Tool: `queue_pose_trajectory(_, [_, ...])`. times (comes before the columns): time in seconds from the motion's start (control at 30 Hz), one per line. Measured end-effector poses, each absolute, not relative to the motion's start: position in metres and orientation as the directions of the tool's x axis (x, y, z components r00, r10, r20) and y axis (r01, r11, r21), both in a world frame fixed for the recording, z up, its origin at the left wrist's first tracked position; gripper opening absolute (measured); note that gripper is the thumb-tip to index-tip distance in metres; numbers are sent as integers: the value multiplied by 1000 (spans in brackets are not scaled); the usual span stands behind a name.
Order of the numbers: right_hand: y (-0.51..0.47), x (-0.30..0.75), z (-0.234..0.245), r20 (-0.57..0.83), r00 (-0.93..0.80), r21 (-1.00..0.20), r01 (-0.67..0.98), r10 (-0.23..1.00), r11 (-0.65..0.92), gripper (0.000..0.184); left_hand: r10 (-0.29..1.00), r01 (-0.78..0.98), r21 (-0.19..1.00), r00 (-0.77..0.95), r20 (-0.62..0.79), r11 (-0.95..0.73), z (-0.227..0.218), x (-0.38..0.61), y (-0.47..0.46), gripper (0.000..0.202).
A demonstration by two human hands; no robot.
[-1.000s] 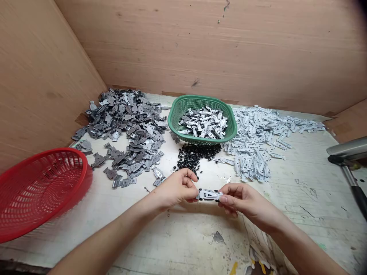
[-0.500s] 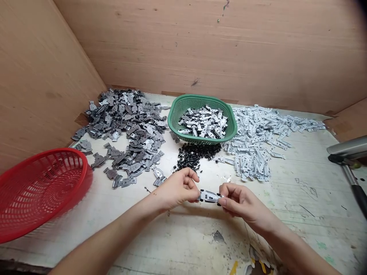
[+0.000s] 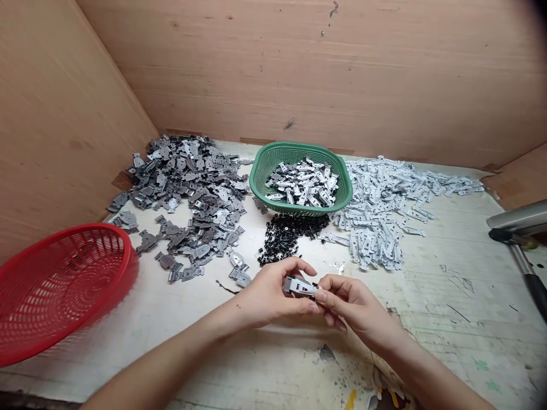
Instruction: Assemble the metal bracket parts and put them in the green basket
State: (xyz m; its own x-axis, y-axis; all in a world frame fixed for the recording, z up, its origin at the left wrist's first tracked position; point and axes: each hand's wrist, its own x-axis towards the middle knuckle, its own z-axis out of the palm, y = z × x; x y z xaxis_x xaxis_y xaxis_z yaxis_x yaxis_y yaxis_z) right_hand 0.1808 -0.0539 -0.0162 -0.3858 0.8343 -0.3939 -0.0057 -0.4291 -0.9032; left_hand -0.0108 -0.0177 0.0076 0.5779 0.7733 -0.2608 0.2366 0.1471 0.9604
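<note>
Your two bare hands meet in front of you, raised over a pale worktop (image 3: 273, 370), with a small white-and-grey toy car (image 3: 301, 287) between them. The car's long axis runs mostly left to right across your view, its right end sitting slightly lower in the picture than its left. The broad grey end lies on your left and the narrow end on your right.

Your right hand (image 3: 359, 304) has the narrow end pinched between thumb and forefinger. Your left hand (image 3: 273, 293) curves around the broad end in a loose C, the forefinger arching along the far side and the thumb stretched along the near side toward the right hand. Both hands are right at the car, so neither is clearly nearer. The other left fingers are hidden underneath, and you cannot tell from this view whether they press on the car.

Straight ahead, beyond the car, is a pile of small black parts (image 3: 282, 239), and just behind that stands a green basket (image 3: 261, 171) partly filled with similar cars. A heap of grey parts (image 3: 196, 188) spreads ahead and to your left; a heap of white parts (image 3: 380, 199) spreads ahead and to your right. A red basket (image 3: 131, 256) sits at the far left, well apart from your hands.
</note>
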Motion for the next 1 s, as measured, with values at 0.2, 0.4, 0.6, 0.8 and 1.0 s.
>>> queue_pose_trajectory(0.2, [-59,178,-18,-342,-427,-905,-89,837,-416,28,772,282,956,591,-234,74,6,-6,-22,22])
queue_pose_trajectory(0.4, [-64,175,-18,-284,-401,-922,-137,871,-363,26,782,241,969,592,-194,58,11,-8,-21,27])
queue_pose_trajectory(0.6, [-64,177,-19,-235,-334,-947,-132,913,-292,23,775,190,968,582,-247,165,10,-5,-22,20])
queue_pose_trajectory(0.8, [-64,179,-23,-239,-357,-933,-173,903,-315,24,769,179,975,601,-217,134,11,-5,-24,29])
queue_pose_trajectory(1.0, [-65,174,-26,-328,-357,-867,-254,875,-428,30,752,237,966,617,-233,105,8,-4,-23,26])
